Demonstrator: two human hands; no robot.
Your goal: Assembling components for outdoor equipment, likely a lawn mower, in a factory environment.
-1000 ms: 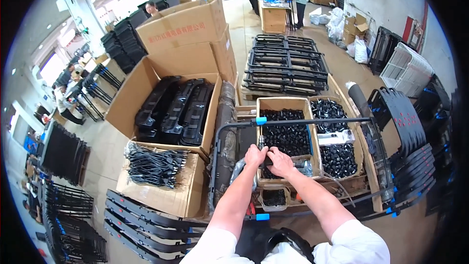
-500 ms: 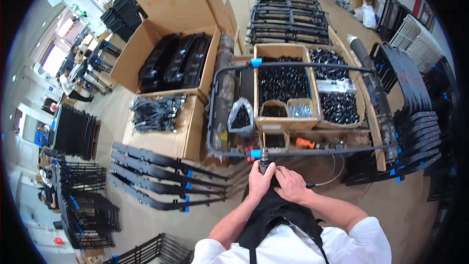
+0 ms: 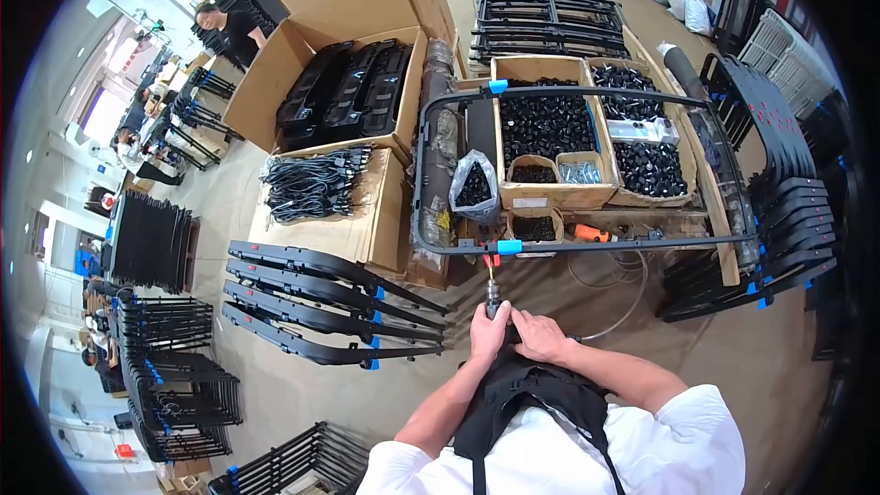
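My left hand (image 3: 489, 331) and my right hand (image 3: 543, 337) are closed together around a drill (image 3: 493, 294), close in front of my black apron. A metal chuck and a thin bit stick out forward from my fingers. The bit's tip lies near a red piece (image 3: 491, 259) beneath the near bar of a black tubular frame (image 3: 605, 245); whether they touch I cannot tell. Blue wraps (image 3: 509, 247) sit on the frame's bars. Most of the drill's body is hidden by my hands. A hose (image 3: 639, 298) curves away beside my right hand.
Cartons of black caps (image 3: 550, 124) and a bag of small parts (image 3: 474, 185) stand under the frame, with an orange-handled tool (image 3: 591, 234). Curved black parts (image 3: 312, 302) stick out at left, below bundled cables (image 3: 316, 185). More stacked frames (image 3: 747, 266) stand right. A person (image 3: 234, 35) stands behind the big carton.
The drill has come back from the frame's near bar, and its bit now shows. Both hands keep their grip. The view has shifted, and the person behind the carton shows more fully.
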